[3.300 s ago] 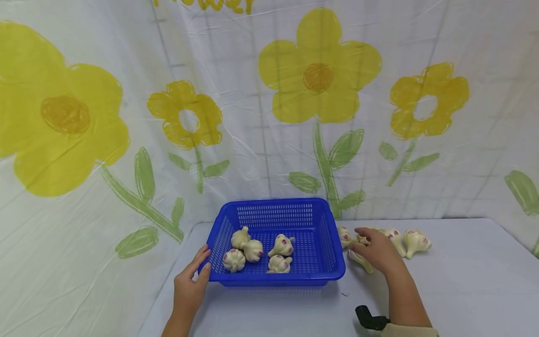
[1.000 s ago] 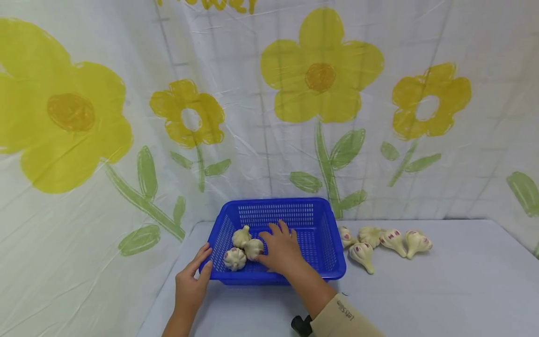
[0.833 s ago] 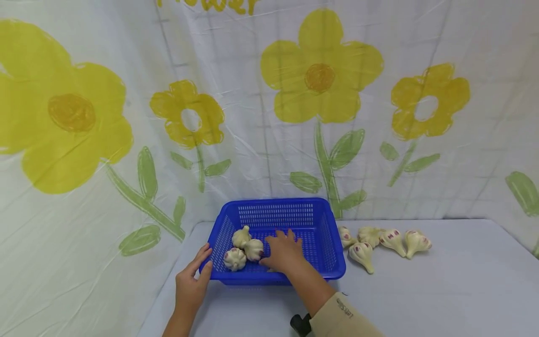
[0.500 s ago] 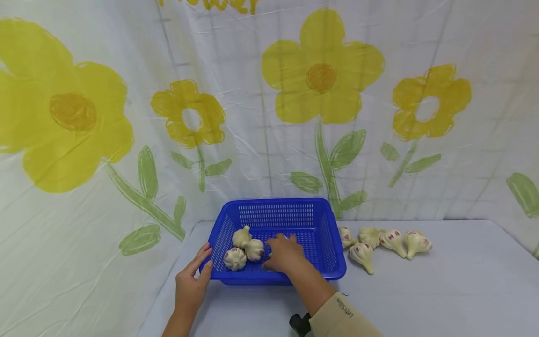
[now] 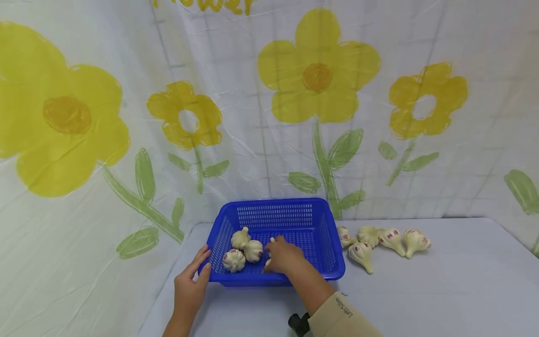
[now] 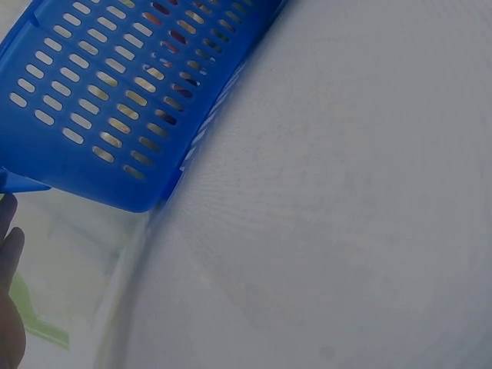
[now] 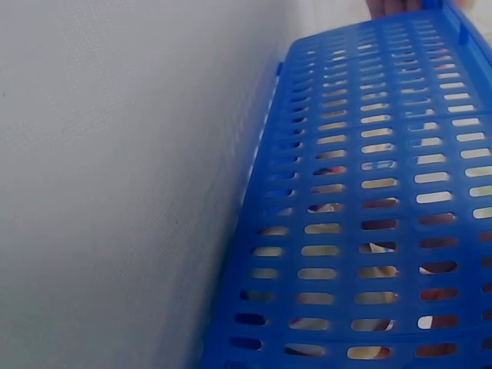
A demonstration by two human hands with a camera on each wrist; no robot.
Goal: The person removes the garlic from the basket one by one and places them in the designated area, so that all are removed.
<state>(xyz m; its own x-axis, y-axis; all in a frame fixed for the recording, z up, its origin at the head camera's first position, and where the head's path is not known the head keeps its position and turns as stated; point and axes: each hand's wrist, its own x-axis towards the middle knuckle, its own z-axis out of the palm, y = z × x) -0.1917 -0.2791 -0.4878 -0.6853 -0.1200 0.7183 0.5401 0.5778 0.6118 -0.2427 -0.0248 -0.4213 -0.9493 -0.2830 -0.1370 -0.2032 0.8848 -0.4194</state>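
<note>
In the head view, a blue perforated plastic basket (image 5: 275, 277) stands on the white table. My left hand (image 5: 188, 286) rests against its left rim, the fingers fairly straight and the thumb at the near corner. Inside the basket my right hand (image 5: 287, 258) reaches over the front rim with bent fingers around a garlic bulb (image 5: 272, 240), mostly hidden beneath the hand. To its left lie three more bulbs: an upper garlic bulb (image 5: 240, 238), a middle garlic bulb (image 5: 254, 252) and a lower garlic bulb (image 5: 233, 260). Both wrist views mostly show the basket wall (image 6: 92, 84) (image 7: 384, 192).
Right of the basket several loose garlic bulbs lie grouped, including a long-stemmed garlic bulb (image 5: 361, 256) and a far-right garlic bulb (image 5: 416, 242). A white curtain (image 5: 269, 154) with painted yellow flowers hangs behind the white table (image 5: 455, 281).
My right hand has left the loose bulbs on the right and reached into the basket. There its spread fingers have lowered and drawn in around a bulb. My left hand stays at the rim.
</note>
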